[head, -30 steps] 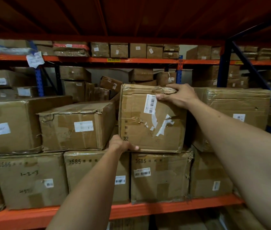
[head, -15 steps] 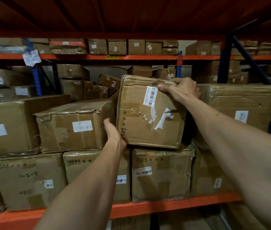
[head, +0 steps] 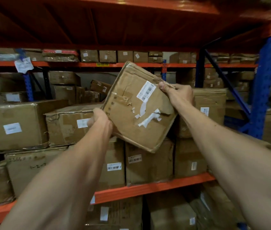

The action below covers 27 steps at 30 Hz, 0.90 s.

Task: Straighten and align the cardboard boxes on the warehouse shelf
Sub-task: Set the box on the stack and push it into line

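A worn cardboard box (head: 136, 113) with a barcode label and torn white tape is lifted off the stack and tilted clockwise in front of the shelf. My left hand (head: 100, 121) grips its lower left edge. My right hand (head: 176, 92) clamps its upper right corner. Below it, a row of taped boxes (head: 148, 163) stands on the orange shelf beam (head: 148, 188). A flatter box (head: 68, 125) sits to the left on the second layer, and a taller box (head: 209, 105) stands to the right.
A large box (head: 13, 123) lies at the far left. A blue upright (head: 264, 90) with a diagonal brace frames the right side. An orange shelf deck hangs overhead. More boxes fill the rack behind and the level below.
The box has been lifted from its place on the stack and rotated clockwise toward me. My left hand moved from its lower left corner to gripping its left edge.
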### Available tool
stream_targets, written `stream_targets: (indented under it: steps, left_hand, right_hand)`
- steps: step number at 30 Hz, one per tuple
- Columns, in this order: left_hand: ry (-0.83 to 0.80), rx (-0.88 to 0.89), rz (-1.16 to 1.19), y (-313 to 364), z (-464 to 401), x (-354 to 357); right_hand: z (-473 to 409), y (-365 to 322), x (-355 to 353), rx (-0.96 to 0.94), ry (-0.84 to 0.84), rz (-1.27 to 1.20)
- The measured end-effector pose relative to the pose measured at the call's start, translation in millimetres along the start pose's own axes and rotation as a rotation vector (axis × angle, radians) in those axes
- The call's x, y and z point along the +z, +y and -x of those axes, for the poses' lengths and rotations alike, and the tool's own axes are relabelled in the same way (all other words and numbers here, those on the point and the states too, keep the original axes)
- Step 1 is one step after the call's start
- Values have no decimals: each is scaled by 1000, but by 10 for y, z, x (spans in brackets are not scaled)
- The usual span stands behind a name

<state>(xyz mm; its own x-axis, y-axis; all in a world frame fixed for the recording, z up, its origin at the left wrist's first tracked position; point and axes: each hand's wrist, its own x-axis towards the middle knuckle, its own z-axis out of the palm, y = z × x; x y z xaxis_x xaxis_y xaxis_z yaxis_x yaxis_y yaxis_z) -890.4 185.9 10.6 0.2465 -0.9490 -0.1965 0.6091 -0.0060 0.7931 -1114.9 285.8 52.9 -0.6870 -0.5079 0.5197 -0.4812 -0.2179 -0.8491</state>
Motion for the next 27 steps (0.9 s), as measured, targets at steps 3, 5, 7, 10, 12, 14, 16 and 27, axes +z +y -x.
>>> stream_targets:
  steps: [3,5,7,10,12,14,16,27]
  left_hand:
    - [12,210,-113,388,266,132]
    - [6,312,-200,503,312,281]
    - [-27,382,-308,554,475,311]
    - [-87,468,-477,527,568,439]
    - [-159,543,-632,485,599,543]
    - [-272,654,-804,443,623,658]
    - [-371,716,-942,392,549,719]
    - [-390,807,-1154,455,-540,636]
  right_hand:
    - [175,164,-164,162,39,-244]
    - [305,392,-189,283,62,-392]
    - [450,625,-136,379,71,-497]
    - [652,884,0,500,103,-657]
    - [732,1064,115,569,120,-734]
    - [763,1196,209,614,127,-733]
    - [700,1358,316,613,61,-706]
    - [287,1764,1169,290,-293,-92]
